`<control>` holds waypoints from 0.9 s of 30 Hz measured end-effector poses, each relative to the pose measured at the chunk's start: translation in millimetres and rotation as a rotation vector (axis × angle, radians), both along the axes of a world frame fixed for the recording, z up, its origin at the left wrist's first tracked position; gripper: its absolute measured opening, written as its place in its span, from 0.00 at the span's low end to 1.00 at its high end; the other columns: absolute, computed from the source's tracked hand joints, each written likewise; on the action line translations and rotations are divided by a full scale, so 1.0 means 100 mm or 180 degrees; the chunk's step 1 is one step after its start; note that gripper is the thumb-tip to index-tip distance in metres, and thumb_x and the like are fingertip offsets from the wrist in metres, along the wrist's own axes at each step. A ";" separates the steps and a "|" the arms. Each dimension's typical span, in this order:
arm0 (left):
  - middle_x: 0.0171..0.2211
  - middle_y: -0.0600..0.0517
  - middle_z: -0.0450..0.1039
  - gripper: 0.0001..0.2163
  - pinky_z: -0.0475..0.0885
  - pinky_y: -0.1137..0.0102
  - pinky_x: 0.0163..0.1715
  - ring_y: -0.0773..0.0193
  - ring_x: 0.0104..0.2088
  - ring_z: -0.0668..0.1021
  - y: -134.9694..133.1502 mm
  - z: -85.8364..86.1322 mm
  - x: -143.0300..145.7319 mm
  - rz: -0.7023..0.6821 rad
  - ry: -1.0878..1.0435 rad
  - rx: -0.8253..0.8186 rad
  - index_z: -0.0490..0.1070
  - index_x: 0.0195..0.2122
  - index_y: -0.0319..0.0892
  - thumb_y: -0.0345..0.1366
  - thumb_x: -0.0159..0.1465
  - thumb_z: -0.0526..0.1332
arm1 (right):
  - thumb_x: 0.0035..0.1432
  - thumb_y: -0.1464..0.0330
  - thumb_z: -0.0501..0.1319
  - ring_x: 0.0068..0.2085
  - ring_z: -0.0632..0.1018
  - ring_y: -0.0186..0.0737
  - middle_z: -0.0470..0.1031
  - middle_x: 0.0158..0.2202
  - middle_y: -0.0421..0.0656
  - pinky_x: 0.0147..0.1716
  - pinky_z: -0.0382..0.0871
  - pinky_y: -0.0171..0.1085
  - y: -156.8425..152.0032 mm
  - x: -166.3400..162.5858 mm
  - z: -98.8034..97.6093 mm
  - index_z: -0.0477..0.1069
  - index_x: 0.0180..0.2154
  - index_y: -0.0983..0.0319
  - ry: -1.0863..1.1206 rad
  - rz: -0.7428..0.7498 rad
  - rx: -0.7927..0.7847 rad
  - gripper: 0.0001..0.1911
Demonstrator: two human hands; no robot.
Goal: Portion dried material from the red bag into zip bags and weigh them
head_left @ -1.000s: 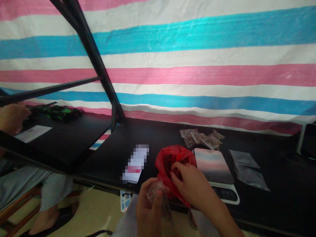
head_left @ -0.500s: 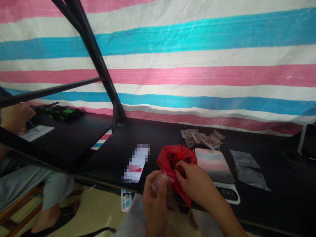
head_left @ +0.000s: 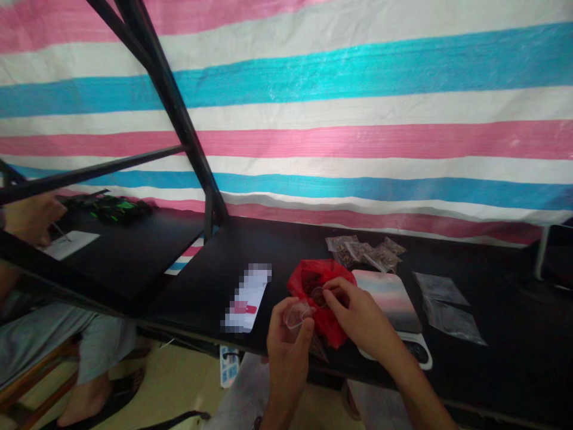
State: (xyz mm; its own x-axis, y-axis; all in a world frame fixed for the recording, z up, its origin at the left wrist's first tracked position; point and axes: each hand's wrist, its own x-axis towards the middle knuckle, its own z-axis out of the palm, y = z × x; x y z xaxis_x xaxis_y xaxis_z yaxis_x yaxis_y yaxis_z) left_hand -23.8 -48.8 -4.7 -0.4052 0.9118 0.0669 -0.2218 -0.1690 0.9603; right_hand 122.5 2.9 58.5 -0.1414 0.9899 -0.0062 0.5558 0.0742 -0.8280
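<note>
My left hand [head_left: 290,334] pinches a clear plastic bag [head_left: 296,315] by its mouth, which gapes in a loop. The bag hangs below the fingers at the table's front edge. Right beside it, a crumpled red plastic bag [head_left: 331,322] stands with its top spread, dark reddish-brown bits [head_left: 312,282] inside. My right hand [head_left: 353,307] is at the red bag's opening, thumb and fingers closed on a small round thing with a pale rim [head_left: 318,295], perhaps a little clear cup. Its exact kind is hard to make out.
A kitchen scale [head_left: 389,301] stands right of the red bag. Filled small bags [head_left: 380,258] lie behind it, flat clear bags [head_left: 452,310] further right. A phone [head_left: 248,301] lies left. A co-worker's hand [head_left: 36,221] writes on paper [head_left: 74,243] at the neighbouring table, beyond a black frame [head_left: 179,113].
My right hand has come up slightly out of the red bag, and a round rim now shows at its fingertips. My left hand has risen a little, and the clear bag's mouth is wider.
</note>
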 end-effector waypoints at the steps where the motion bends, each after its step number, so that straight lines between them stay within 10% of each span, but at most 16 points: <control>1: 0.41 0.46 0.85 0.24 0.81 0.65 0.42 0.56 0.39 0.86 0.00 0.00 0.01 -0.0010 0.0023 0.0009 0.75 0.49 0.43 0.51 0.59 0.76 | 0.69 0.64 0.58 0.42 0.84 0.46 0.86 0.39 0.44 0.44 0.71 0.41 0.02 0.01 -0.01 0.77 0.41 0.57 0.0090 -0.0056 0.0018 0.09; 9: 0.50 0.44 0.84 0.27 0.81 0.63 0.47 0.53 0.47 0.86 -0.30 -0.01 -0.30 0.0139 0.0525 -0.0334 0.76 0.56 0.45 0.47 0.58 0.77 | 0.66 0.57 0.59 0.44 0.85 0.48 0.85 0.41 0.46 0.47 0.75 0.44 0.05 0.10 -0.02 0.78 0.42 0.57 0.0705 -0.0101 0.0158 0.14; 18: 0.45 0.47 0.83 0.20 0.79 0.58 0.50 0.52 0.45 0.84 0.28 0.62 0.14 -0.0106 0.0723 -0.0083 0.78 0.50 0.44 0.43 0.58 0.73 | 0.61 0.49 0.65 0.42 0.86 0.49 0.87 0.40 0.48 0.44 0.78 0.43 0.18 0.33 0.22 0.78 0.44 0.59 0.1082 -0.0735 0.0743 0.21; 27: 0.51 0.46 0.83 0.21 0.77 0.57 0.56 0.51 0.53 0.84 0.39 0.19 0.20 -0.0206 0.0733 0.0020 0.80 0.54 0.46 0.39 0.59 0.72 | 0.64 0.56 0.64 0.36 0.83 0.43 0.85 0.37 0.44 0.39 0.76 0.39 0.09 0.22 0.43 0.79 0.43 0.58 0.0732 -0.0300 0.0774 0.14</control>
